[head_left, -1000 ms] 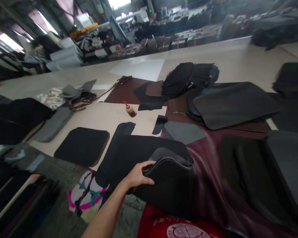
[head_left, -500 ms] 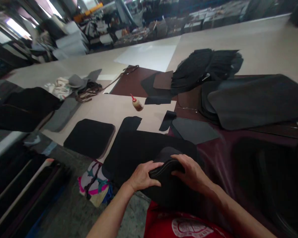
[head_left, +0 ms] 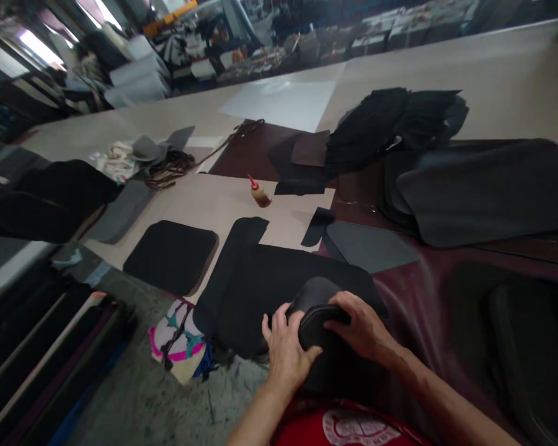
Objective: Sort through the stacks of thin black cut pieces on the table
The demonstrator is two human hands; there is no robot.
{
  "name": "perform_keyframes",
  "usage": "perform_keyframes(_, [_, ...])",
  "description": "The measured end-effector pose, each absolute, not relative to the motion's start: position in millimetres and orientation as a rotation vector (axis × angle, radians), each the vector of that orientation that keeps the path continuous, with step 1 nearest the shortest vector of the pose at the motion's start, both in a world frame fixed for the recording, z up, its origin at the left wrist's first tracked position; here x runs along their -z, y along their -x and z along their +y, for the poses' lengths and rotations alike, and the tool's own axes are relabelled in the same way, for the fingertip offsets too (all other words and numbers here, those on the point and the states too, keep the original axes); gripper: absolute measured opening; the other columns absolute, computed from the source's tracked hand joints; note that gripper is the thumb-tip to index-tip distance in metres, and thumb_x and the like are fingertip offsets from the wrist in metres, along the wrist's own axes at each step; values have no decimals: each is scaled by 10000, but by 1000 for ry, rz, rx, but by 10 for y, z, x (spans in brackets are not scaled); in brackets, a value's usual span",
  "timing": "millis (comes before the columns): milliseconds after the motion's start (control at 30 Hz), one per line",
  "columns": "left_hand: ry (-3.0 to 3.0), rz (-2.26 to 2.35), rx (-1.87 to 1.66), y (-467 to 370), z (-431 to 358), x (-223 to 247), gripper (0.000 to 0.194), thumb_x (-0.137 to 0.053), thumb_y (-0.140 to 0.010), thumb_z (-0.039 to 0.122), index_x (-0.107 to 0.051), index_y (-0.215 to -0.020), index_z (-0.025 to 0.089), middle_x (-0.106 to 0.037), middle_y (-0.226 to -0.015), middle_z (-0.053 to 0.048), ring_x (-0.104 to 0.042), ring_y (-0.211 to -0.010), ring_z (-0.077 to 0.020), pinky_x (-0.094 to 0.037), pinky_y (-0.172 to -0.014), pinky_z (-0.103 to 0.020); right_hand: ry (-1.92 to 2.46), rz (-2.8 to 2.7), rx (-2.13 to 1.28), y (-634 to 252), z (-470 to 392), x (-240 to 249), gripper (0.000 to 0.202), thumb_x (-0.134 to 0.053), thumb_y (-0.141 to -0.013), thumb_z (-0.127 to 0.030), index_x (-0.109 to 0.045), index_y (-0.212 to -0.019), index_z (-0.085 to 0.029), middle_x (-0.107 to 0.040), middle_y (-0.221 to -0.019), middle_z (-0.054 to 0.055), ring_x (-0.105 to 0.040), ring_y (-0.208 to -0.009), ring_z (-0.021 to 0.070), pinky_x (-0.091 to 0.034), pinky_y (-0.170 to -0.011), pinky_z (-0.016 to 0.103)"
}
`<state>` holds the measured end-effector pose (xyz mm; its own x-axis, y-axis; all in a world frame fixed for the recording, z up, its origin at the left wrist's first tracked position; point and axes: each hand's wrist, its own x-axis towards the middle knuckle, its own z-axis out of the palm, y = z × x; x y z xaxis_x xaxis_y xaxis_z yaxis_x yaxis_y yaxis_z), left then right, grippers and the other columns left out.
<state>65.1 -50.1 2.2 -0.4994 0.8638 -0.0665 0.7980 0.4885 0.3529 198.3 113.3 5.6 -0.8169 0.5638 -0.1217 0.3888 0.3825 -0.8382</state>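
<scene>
The left hand reaches forward, back of the hand up, fingers parted and slightly bent, thumb out against the curved black piece; whether it grips cannot be told. From the opposite side of that piece, the right hand slants inward, wrist fairly straight, fingers and thumb closed on its raised edge. Beyond the piece lie the wide black sheet, then the red-tipped bottle.
</scene>
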Motion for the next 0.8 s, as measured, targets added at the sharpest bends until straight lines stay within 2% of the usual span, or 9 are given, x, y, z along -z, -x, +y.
perform_keyframes(100, [-1599, 2496, -534, -607, -581, 70, 485, -831, -695, 399, -574, -1055, 201, -515, -1286, -172, -474, -1274, -375, -253, -1128, -703, 704, -2426, -1392, -2052, 1063, -107, 111, -678, -845, -198, -569, -868, -202, -635, -872, 46, -577, -850, 227, -473, -751, 371])
perform_keyframes(200, [-1692, 2474, -583, -579, -645, 111, 319, -817, -724, 351, -583, -876, 195, -513, -1235, -162, -498, -1212, -365, -364, -1089, -642, 552, -2412, -1454, -2198, 1005, -196, 75, -587, -924, -245, -565, -866, -202, -634, -872, 60, -569, -842, 222, -474, -733, 367])
perform_keyframes(300, [-1731, 2429, -613, -556, -678, 124, 172, -753, -764, 261, -608, -824, 192, -490, -1225, -143, -517, -1117, -332, -482, -975, -544, 450, -2340, -1722, -2400, 1019, -311, 85, -591, -929, -293, -596, -940, -208, -650, -973, 71, -596, -915, 220, -500, -806, 368])
perform_keyframes(400, [-1807, 2404, -635, -532, -683, 113, 53, -663, -787, 183, -635, -832, 191, -490, -1187, -127, -507, -1086, -317, -499, -937, -510, 507, -2138, -2086, -2572, 1094, -401, 207, -610, -919, -389, -635, -1034, -220, -659, -1109, 77, -618, -1050, 247, -502, -937, 381])
perform_keyframes(533, [-1897, 2352, -609, -505, -651, 69, 42, -634, -794, 196, -653, -829, 184, -483, -1174, -130, -494, -1081, -317, -493, -935, -518, 725, -1994, -2233, -2643, 1160, -416, 331, -477, -980, -472, -673, -1093, -229, -671, -1152, 80, -610, -1122, 267, -491, -982, 383])
perform_keyframes(667, [-1878, 2350, -603, -496, -619, 39, 80, -623, -773, 168, -661, -843, 181, -471, -1189, -135, -486, -1083, -320, -491, -929, -507, 683, -2062, -2254, -2612, 1157, -354, 308, -579, -935, -474, -687, -1080, -224, -673, -1144, 71, -634, -1064, 243, -503, -933, 340])
perform_keyframes(800, [-1850, 2347, -611, -509, -624, 29, 139, -595, -738, 108, -656, -843, 176, -469, -1190, -140, -488, -1080, -322, -482, -935, -505, 587, -2063, -2264, -2616, 1172, -311, 299, -648, -900, -460, -704, -1056, -211, -675, -1181, 88, -635, -1092, 241, -505, -958, 348])
